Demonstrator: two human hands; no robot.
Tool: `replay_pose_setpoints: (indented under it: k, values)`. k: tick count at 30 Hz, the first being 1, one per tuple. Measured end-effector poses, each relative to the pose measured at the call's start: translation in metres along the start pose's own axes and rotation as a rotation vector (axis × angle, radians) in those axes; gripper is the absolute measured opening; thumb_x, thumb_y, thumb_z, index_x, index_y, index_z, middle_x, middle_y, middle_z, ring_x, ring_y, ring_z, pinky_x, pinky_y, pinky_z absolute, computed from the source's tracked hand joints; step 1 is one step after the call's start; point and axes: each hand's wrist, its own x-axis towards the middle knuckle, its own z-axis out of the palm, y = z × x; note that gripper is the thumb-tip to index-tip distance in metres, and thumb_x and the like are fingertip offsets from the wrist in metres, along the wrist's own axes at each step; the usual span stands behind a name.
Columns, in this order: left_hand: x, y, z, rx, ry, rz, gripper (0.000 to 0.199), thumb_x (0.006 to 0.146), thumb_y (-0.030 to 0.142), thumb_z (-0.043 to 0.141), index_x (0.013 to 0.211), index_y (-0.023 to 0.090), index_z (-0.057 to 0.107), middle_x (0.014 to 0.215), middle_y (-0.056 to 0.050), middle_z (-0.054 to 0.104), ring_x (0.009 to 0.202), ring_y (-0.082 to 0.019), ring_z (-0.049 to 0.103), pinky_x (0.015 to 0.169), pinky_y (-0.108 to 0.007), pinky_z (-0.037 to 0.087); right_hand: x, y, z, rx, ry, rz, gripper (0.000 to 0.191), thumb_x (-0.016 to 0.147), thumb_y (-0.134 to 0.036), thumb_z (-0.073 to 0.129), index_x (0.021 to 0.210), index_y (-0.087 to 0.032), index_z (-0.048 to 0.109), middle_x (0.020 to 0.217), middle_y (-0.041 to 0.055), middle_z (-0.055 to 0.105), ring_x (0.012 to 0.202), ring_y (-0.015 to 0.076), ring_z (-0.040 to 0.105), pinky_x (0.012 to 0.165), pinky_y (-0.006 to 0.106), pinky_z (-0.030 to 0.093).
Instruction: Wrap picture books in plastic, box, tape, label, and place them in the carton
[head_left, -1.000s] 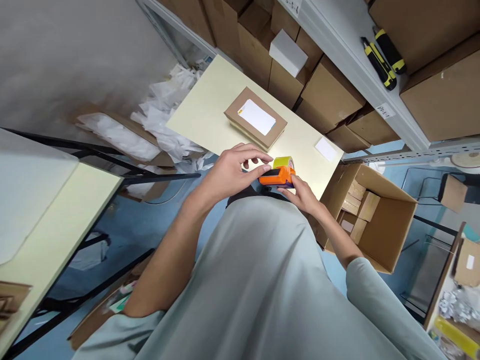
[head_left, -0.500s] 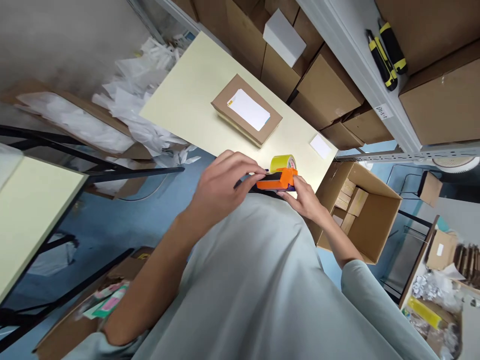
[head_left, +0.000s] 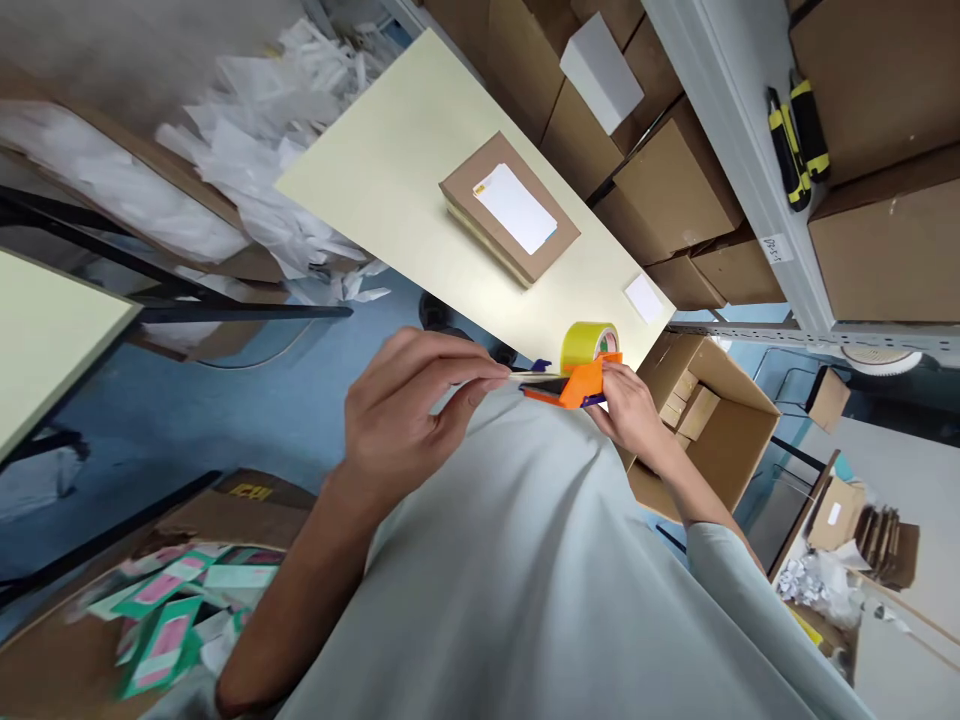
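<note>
My right hand (head_left: 628, 405) grips an orange tape dispenser (head_left: 576, 384), held close to my body. A roll of yellow packing tape (head_left: 583, 345) is mounted on it. Thumb and fingers of my left hand (head_left: 420, 405) pinch the free end of the tape, and a short strip (head_left: 534, 377) stretches between that hand and the dispenser. Beyond them, a closed brown carton (head_left: 487, 240) with a white label (head_left: 515, 208) on top lies on the pale table (head_left: 375, 150).
A white slip (head_left: 643, 298) lies at the table's right end. An open carton (head_left: 739, 440) with small boxes stands to the right. Shelves of cartons (head_left: 667, 190) and box cutters (head_left: 787, 150) are behind. At lower left is a carton of green-and-pink packets (head_left: 169, 620).
My left hand has moved left, away from the dispenser, drawing out a strip of tape. The dispenser has tilted in my right hand. The view has shifted slightly.
</note>
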Motion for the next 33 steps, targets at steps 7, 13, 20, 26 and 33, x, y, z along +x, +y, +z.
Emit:
replay_pose_setpoints:
  k: [7, 13, 20, 26, 33]
  values:
    - [-0.032, -0.104, 0.071, -0.190, 0.072, -0.469, 0.018, 0.100, 0.042, 0.073, 0.093, 0.028, 0.082, 0.093, -0.004, 0.078, 0.081, -0.021, 0.068, 0.074, -0.038, 0.060, 0.002, 0.045, 0.040, -0.047, -0.163, 0.283, 0.038, 0.113, -0.062, 0.055, 0.106, -0.025, 0.062, 0.095, 0.0128, 0.074, 0.097, 0.0346, 0.074, 0.094, 0.053, 0.064]
    - [-0.028, -0.199, 0.144, -0.381, 0.144, -0.633, 0.021, 0.087, 0.046, 0.086, 0.088, 0.026, 0.081, 0.089, -0.004, 0.077, 0.079, -0.020, 0.069, 0.075, -0.035, 0.058, 0.028, 0.096, 0.099, -0.085, -0.236, 0.509, 0.052, 0.112, -0.071, 0.047, 0.116, -0.021, 0.062, 0.100, 0.0154, 0.074, 0.104, 0.0358, 0.074, 0.104, 0.057, 0.061]
    - [-0.008, -0.256, 0.187, -0.471, 0.297, -0.688, 0.017, 0.088, 0.040, 0.085, 0.089, 0.024, 0.080, 0.097, -0.005, 0.080, 0.086, -0.020, 0.071, 0.080, -0.035, 0.060, 0.072, 0.113, 0.134, -0.354, -0.220, 0.594, 0.040, 0.117, -0.049, 0.052, 0.131, -0.013, 0.061, 0.123, 0.0257, 0.075, 0.128, 0.0387, 0.073, 0.118, 0.057, 0.055]
    - [-0.004, -0.277, 0.199, -0.507, 0.347, -0.711, 0.016, 0.089, 0.039, 0.086, 0.090, 0.025, 0.077, 0.100, -0.006, 0.079, 0.090, -0.022, 0.072, 0.083, -0.038, 0.063, 0.093, 0.113, 0.145, -0.446, -0.267, 0.613, 0.039, 0.119, -0.043, 0.048, 0.135, -0.010, 0.059, 0.136, 0.0301, 0.073, 0.133, 0.0373, 0.072, 0.118, 0.054, 0.055]
    - [0.006, -0.280, 0.214, -0.480, 0.436, -0.768, 0.009, 0.091, 0.033, 0.084, 0.092, 0.026, 0.077, 0.099, -0.005, 0.076, 0.096, -0.022, 0.073, 0.091, -0.040, 0.064, 0.099, 0.113, 0.163, -0.440, -0.245, 0.653, 0.041, 0.119, -0.043, 0.046, 0.137, -0.009, 0.059, 0.131, 0.0296, 0.075, 0.127, 0.0386, 0.075, 0.115, 0.054, 0.057]
